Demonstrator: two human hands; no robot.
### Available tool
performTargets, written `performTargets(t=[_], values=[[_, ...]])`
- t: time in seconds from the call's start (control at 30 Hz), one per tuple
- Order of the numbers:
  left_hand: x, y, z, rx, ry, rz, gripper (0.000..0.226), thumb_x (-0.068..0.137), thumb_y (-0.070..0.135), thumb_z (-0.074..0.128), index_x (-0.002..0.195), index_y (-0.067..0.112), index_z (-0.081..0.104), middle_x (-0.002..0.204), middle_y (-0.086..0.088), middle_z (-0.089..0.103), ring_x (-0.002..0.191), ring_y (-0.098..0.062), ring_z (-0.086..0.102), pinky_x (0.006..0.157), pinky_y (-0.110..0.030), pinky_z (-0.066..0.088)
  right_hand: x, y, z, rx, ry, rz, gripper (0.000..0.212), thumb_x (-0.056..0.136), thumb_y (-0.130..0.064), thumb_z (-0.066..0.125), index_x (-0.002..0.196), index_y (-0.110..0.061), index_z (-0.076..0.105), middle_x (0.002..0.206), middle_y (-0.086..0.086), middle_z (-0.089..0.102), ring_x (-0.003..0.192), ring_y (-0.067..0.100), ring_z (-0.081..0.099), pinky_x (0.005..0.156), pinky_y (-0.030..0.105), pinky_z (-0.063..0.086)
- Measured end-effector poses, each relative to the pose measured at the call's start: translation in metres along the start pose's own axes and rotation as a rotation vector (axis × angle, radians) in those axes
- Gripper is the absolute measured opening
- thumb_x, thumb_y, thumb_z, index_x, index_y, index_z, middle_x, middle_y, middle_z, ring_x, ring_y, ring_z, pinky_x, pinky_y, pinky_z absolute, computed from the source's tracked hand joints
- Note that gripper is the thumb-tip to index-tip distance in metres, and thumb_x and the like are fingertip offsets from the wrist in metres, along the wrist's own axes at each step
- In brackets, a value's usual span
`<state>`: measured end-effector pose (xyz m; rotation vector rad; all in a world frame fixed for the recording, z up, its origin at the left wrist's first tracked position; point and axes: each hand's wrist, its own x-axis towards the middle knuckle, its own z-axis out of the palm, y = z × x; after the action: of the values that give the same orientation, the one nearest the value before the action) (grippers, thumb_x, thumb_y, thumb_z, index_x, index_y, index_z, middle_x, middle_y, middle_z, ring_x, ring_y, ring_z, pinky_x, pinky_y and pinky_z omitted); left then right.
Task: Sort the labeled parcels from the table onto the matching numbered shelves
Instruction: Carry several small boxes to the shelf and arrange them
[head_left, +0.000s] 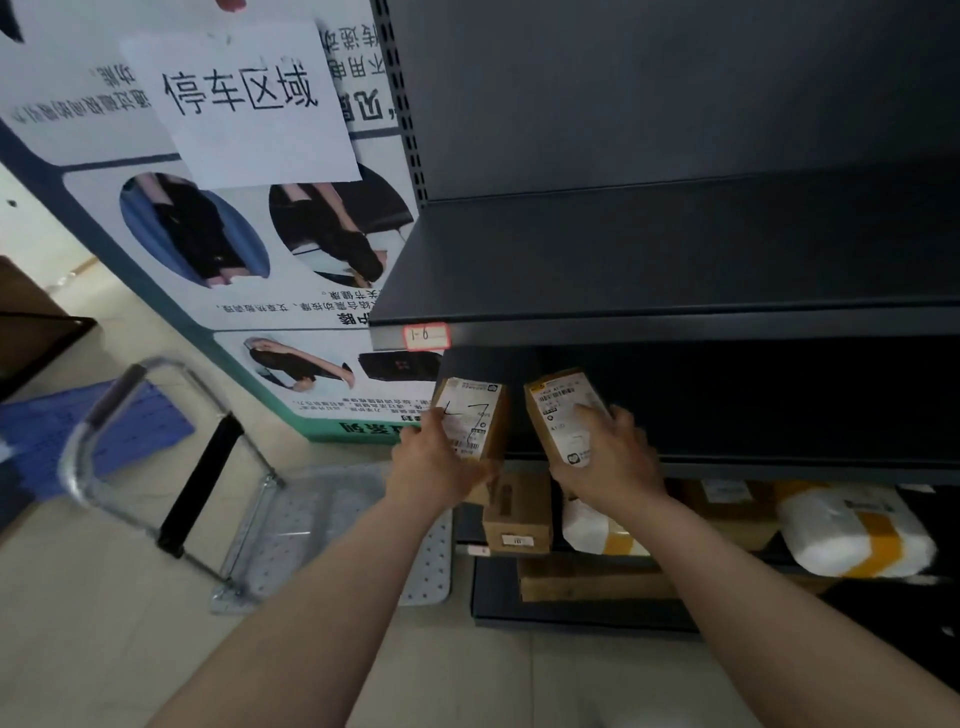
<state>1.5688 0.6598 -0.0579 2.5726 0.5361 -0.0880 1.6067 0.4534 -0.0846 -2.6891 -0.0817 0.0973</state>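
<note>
Both hands hold small boxes just under the shelf tag (426, 336), the left hand (439, 465) gripping the box marked 1-7 (470, 418), the right hand (610, 457) gripping another box (558, 410), so reading each number first seems wise.

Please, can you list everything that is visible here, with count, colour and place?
left parcel: 1, brown, held at centre
right parcel: 1, brown, held beside it
shelves: several, dark grey, right
tag: 1, white and red, shelf edge
boxes: at least 3, brown, low shelves
bags: 2, white and yellow, low shelf
trolley: 1, metal, floor, left
sign: 1, white, on poster
left hand: grips left parcel
right hand: grips right parcel
</note>
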Motion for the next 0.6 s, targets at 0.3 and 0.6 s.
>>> performTargets(t=[0.3,0.6], values=[[0.051,0.000,0.024,0.181,0.054,0.214,0.091,0.081,0.077,0.042,0.149,0.020,0.019,0.157,-0.012,0.012,0.142,-0.038,0.016,0.113,-0.049,0.026,0.031,-0.001,0.021,-0.105,-0.133,-0.153,0.091,0.077,-0.059,0.066,0.151,-0.029,0.021,0.159,0.001,0.002,0.141,0.030,0.013,0.111,0.047,0.026],[0.074,-0.016,0.020,0.535,-0.010,0.557,0.072,0.101,0.033,0.037,0.153,0.020,-0.011,0.162,-0.005,-0.009,0.148,-0.022,-0.011,0.114,-0.037,-0.010,0.037,-0.018,0.040,-0.214,-0.061,-0.249,0.056,0.098,-0.010,0.044,0.149,-0.027,0.030,0.160,0.002,0.013,0.148,0.020,0.006,0.120,0.039,0.012]])
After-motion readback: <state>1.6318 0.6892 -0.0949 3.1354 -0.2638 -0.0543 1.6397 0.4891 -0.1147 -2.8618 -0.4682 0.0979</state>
